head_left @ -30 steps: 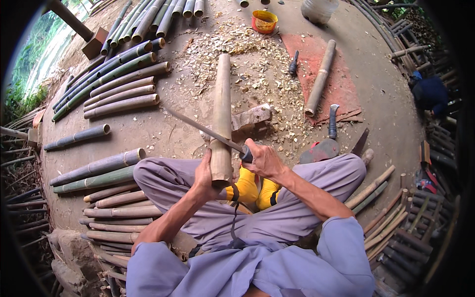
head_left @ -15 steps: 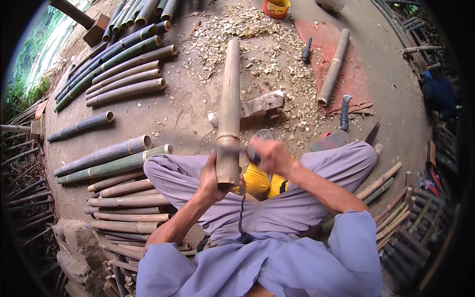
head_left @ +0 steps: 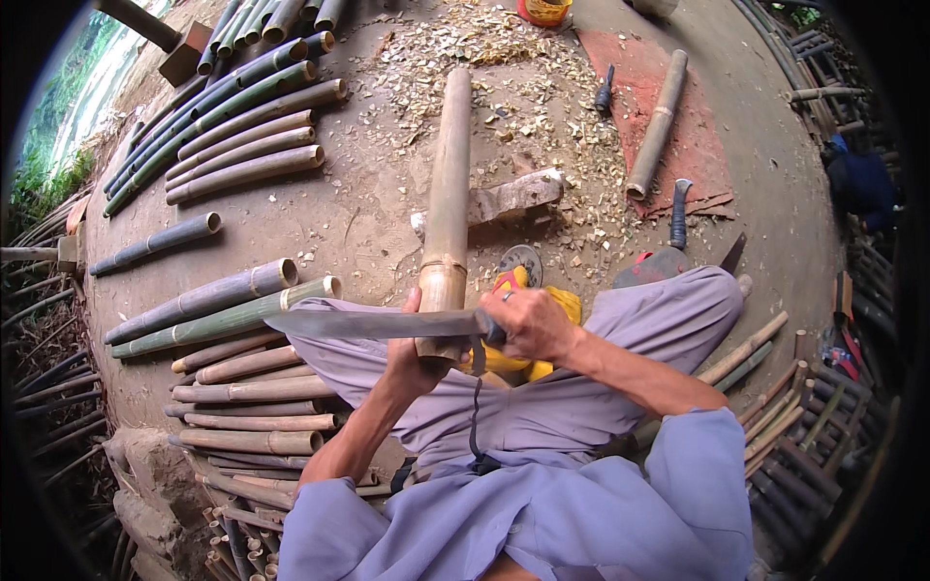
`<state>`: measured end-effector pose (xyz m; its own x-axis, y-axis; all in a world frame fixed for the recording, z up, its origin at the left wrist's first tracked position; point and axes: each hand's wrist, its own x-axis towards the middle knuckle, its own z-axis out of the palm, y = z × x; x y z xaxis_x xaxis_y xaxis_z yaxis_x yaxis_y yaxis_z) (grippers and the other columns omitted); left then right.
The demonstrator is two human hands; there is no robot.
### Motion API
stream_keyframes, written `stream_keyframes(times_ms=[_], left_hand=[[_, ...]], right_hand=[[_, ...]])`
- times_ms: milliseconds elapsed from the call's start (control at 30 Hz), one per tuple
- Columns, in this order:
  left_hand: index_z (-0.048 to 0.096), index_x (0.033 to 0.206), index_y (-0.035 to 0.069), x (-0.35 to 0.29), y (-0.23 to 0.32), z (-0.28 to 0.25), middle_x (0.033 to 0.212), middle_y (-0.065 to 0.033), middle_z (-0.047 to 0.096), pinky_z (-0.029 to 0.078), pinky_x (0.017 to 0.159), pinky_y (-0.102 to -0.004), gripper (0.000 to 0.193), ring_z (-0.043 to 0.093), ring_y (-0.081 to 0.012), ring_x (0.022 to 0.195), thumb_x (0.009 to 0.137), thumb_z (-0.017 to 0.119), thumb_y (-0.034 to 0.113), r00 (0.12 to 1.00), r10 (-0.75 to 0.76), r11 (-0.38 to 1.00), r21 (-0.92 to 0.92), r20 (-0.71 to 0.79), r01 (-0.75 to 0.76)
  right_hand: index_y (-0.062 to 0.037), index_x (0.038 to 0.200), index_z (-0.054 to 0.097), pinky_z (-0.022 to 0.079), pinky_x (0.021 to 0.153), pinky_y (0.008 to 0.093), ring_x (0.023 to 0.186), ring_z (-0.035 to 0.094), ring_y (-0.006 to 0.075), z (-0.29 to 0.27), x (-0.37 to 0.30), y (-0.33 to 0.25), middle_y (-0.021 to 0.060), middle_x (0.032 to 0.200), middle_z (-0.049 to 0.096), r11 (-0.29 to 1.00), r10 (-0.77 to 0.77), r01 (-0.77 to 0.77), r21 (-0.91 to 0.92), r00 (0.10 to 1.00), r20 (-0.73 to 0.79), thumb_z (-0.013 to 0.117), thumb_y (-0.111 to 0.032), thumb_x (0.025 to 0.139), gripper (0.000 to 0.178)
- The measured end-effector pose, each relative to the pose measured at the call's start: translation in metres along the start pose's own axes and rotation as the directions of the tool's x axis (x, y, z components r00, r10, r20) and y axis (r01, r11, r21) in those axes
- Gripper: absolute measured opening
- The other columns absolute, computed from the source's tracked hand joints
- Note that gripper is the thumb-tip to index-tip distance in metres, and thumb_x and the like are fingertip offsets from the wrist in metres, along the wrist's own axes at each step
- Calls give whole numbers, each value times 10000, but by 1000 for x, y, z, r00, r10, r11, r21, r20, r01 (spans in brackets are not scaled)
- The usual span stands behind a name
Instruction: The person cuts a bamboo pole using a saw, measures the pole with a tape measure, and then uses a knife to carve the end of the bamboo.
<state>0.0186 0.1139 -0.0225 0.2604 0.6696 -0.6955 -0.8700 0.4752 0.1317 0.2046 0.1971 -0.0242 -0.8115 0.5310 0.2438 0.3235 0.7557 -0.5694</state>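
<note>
A thick tan bamboo section (head_left: 449,184) points away from me, its middle across a short wooden log (head_left: 513,198) and its near end above my lap. My left hand (head_left: 412,353) grips that near end from the left side. In my right hand (head_left: 533,324) is the dark handle of a machete (head_left: 373,323), fingers wrapped around it. The long blade lies crosswise over the bamboo near its close end, the tip reaching left past my left hand. Whether the edge touches the bamboo I cannot tell.
Bamboo poles (head_left: 223,300) are stacked along the left. Pale wood chips (head_left: 513,87) cover the ground ahead. At right lie a red mat (head_left: 697,155) bearing another bamboo piece (head_left: 659,126), and a dark-handled tool (head_left: 680,213). A bucket (head_left: 544,12) stands at the far edge.
The machete has come toward me along the bamboo, from around the node to nearer its close end. My right hand has moved slightly nearer with it; my left still grips the bamboo.
</note>
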Motion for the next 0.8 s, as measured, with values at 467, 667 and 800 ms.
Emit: stream_keyframes(times_ms=[467,667,800], left_hand=[[501,1120,28,-3,-6,6,860,-157,604,531,596,-402,620,615,-263,685,902,351,588,996,-45,999,4,81,44],[543,1079,20,7,-1,0,783,-142,608,549,535,-419,691,625,-274,636,864,344,646,987,-161,987,21,-26,162],[547,1048,36,7,-5,6,765,-151,615,551,509,-397,698,629,-272,615,843,383,683,988,-153,985,-84,25,154]], right_hand=[[-53,846,468,502,511,443,598,621,361,1,4,30,163,599,566,944,319,-319,83,948,12,684,-165,676,297],[-65,869,458,508,485,445,560,619,365,6,4,50,170,570,559,893,444,-441,91,896,-19,647,-178,703,275],[-53,890,477,506,494,447,566,620,354,3,-9,9,168,579,561,989,117,-121,86,992,46,662,-202,701,303]])
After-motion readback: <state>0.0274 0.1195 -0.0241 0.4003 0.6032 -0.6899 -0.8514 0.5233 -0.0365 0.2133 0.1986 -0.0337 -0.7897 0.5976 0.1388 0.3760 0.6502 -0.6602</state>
